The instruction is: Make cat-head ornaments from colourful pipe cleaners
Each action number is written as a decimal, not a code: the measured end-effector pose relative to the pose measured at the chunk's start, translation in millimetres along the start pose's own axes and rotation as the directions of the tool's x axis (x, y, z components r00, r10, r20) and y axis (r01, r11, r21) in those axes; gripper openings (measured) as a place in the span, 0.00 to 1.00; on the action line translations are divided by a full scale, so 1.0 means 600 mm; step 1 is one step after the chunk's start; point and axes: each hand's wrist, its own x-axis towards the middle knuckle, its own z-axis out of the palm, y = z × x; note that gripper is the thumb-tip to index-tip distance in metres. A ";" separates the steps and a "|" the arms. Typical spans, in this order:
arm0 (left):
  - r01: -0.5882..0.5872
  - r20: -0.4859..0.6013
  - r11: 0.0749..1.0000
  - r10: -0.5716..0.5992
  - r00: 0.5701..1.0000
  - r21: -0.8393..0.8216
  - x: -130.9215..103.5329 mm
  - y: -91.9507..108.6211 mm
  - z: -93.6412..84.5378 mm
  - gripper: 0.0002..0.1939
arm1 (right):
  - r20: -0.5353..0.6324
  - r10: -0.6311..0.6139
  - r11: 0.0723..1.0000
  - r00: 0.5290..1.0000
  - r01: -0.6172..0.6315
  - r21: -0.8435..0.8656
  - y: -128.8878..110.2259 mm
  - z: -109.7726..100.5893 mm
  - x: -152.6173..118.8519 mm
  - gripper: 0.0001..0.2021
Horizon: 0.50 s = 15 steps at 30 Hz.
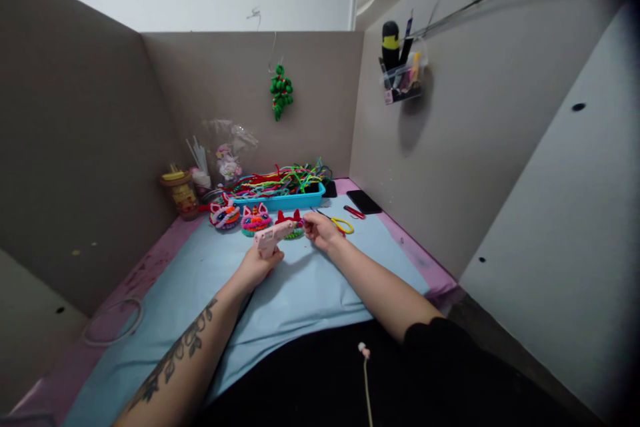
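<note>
My left hand is wrapped round the handle of a pink glue gun, whose nozzle points right toward my other hand. My right hand is closed in a pinch just beyond the nozzle; what its fingertips hold is too small to make out. Behind the nozzle lies a red and green fuzzy piece, partly hidden. Two colourful fuzzy animal heads with pointed ears, one pink and orange and one orange and purple, sit to its left on the light blue cloth.
A blue tray of coloured fuzzy stems stands at the back. Yellow-handled scissors, a red tool and a black phone lie right. A cup stands left; partitions enclose the table.
</note>
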 end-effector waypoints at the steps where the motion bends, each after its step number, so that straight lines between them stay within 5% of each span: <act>1: 0.008 0.009 1.000 -0.008 1.000 -0.003 0.000 0.002 -0.001 0.09 | -0.007 -0.011 1.000 1.000 0.011 -0.015 -0.001 0.001 -0.002 0.08; 15: 0.004 0.019 0.997 -0.003 1.000 -0.083 0.003 -0.002 0.002 0.08 | 0.009 -0.075 0.995 0.997 0.075 0.066 -0.005 0.000 -0.003 0.09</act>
